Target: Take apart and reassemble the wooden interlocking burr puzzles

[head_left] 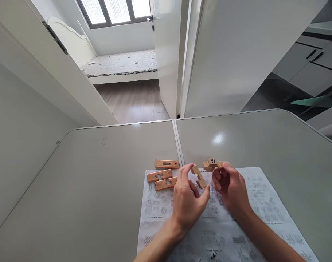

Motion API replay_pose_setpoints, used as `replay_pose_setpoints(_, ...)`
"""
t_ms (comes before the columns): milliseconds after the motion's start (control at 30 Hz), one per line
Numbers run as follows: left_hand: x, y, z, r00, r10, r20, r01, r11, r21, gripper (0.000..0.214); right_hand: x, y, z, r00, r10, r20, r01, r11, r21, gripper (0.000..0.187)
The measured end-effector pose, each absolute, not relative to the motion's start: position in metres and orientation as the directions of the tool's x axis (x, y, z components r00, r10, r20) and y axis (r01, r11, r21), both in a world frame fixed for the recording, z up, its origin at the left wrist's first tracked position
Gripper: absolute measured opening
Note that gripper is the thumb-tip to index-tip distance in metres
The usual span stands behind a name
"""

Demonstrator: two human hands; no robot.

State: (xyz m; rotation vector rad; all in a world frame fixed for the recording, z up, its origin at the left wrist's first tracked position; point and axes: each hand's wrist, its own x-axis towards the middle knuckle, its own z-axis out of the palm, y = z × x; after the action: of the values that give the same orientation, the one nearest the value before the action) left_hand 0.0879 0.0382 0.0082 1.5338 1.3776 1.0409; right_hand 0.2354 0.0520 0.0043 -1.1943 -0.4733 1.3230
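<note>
My left hand (188,198) grips a notched wooden puzzle piece (199,177) between thumb and fingertips, tilted above the paper. My right hand (231,185) pinches a cluster of interlocked wooden puzzle pieces (211,165), one end of which carries a dark mark like a letter G. The two held parts are close but apart. Left of my left hand lie a wooden piece with a slot and the number 2 (167,164), a notched piece marked 1 (159,175) and another notched piece (163,184), partly hidden by my left hand.
A creased sheet of printed diagrams (209,233) lies under my hands on the grey table (86,189). A metal seam (178,142) crosses the tabletop. Beyond the far edge are an open door (168,54), a bed (122,65) and, at right, cabinets (316,69).
</note>
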Motion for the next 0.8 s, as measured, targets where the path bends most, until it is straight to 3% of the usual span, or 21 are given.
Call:
replay_pose_setpoints(267, 0.0893, 0.0340, 0.0005, 0.158, 0.974, 0.160, 0.564, -0.222, 0.795, 0.076, 0.2354, 0.0541, 0.0057, 0.263, 0.899, -0.351, -0.520, -0.175, -0.836, 0.039)
replay_pose_setpoints(800, 0.0933, 0.0314, 0.0012, 0.166, 0.961, 0.221, 0.662, -0.274, 0.698, 0.075, 0.2344, 0.0537, 0.0082, 0.258, 0.902, -0.345, -0.508, -0.177, -0.843, 0.039)
